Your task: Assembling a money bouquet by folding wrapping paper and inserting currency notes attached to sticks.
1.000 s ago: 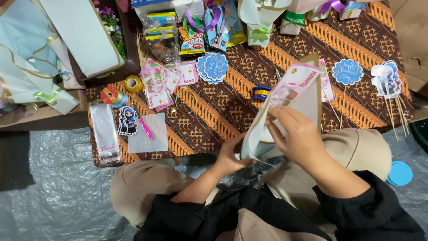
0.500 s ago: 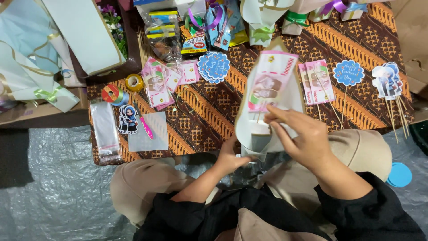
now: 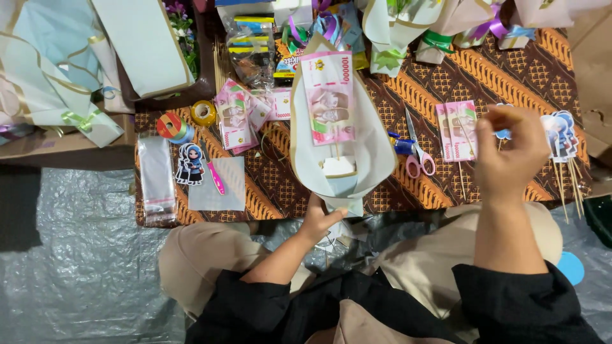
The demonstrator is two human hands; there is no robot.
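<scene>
Wrap [image 3: 370, 159] with a banknote [image 3: 327, 95] stands mid-frame, its base pinched by the left hand [image 3: 320, 220]; right hand [image 3: 510, 153], at right, pinches a stick [image 3: 484, 124].

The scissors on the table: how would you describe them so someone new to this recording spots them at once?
Start from the brown patterned cloth over the low table, then find the pale paper cone with a pink banknote that the left hand holds at its base. Just right of that cone lie the scissors, blades pointing away; their pink handles set them apart from the flat banknotes beside them.
</scene>
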